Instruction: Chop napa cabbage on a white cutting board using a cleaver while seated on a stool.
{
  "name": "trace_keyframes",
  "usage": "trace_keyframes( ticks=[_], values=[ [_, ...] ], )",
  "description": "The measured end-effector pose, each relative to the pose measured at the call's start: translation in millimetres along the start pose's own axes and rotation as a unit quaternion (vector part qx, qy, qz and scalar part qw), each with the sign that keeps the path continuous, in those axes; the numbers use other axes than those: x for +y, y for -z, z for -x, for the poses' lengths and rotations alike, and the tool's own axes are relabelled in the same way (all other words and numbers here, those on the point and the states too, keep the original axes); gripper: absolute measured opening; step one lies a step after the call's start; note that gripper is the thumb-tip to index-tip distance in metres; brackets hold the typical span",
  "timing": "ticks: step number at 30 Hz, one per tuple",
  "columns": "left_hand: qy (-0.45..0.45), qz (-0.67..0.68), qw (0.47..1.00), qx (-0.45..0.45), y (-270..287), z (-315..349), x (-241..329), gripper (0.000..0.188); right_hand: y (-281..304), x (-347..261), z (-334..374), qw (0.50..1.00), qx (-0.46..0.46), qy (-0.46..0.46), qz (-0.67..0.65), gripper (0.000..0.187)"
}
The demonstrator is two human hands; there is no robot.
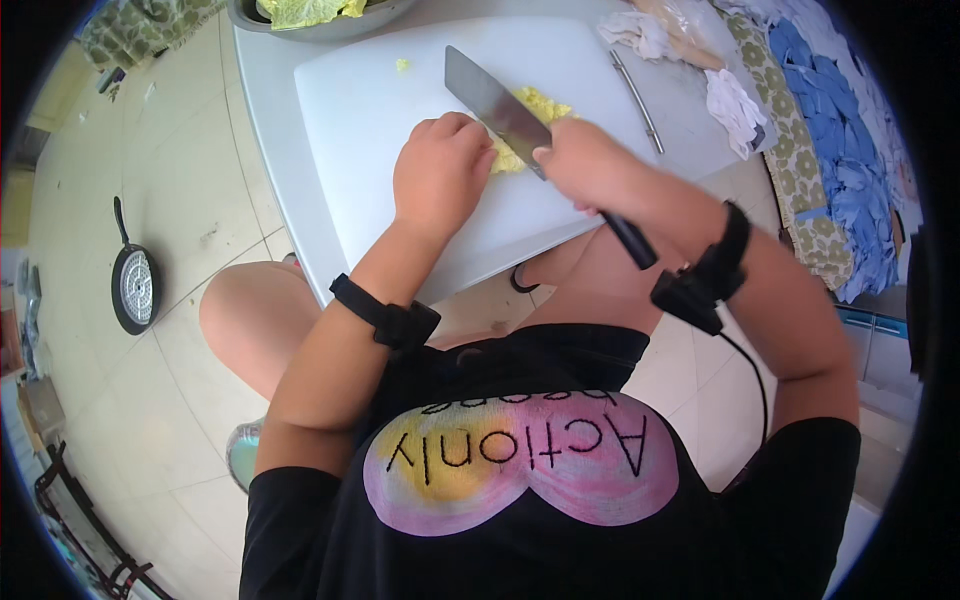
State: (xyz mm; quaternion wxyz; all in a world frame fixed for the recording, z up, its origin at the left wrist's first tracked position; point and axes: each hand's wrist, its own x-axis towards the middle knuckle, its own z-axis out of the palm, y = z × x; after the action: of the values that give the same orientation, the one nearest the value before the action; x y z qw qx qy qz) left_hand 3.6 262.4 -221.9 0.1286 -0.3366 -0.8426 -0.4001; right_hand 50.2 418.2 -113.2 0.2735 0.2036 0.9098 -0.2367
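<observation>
A wide-bladed cleaver with a black handle is gripped in my right hand, its blade slanting to the upper left over the cutting board. Beneath and beside the blade lies yellow-green leafy cabbage, partly hidden by it. My left hand rests on the white cutting board left of the blade. Its fingers are curled against the cabbage, close to the flat of the blade. A small cabbage scrap sits apart near the board's far side.
A metal bowl holding cabbage leaves stands at the far left of the table. Right of the board lie a thin metal rod, a crumpled white cloth and plastic bags. A frying pan is on the tiled floor at left.
</observation>
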Motion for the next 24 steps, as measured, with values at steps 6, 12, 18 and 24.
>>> trace_keyframes(
  ticks=[6,12,18,24],
  values=[
    [-0.003,0.006,1.000,-0.023,-5,5,-2,0.010,-43,29,-29,0.964,0.213,0.134,0.083,0.028],
    [-0.005,-0.027,1.000,-0.001,-8,2,-2,0.013,26,-10,-3,0.999,-0.019,0.008,0.042,0.030],
    [0.020,-0.025,0.999,-0.025,-3,0,1,0.010,-13,1,-6,1.000,0.005,-0.013,-0.007,0.032],
    [0.012,-0.050,0.998,-0.020,0,1,6,0.015,-29,20,-31,0.979,0.141,0.133,0.060,0.033]
  ],
)
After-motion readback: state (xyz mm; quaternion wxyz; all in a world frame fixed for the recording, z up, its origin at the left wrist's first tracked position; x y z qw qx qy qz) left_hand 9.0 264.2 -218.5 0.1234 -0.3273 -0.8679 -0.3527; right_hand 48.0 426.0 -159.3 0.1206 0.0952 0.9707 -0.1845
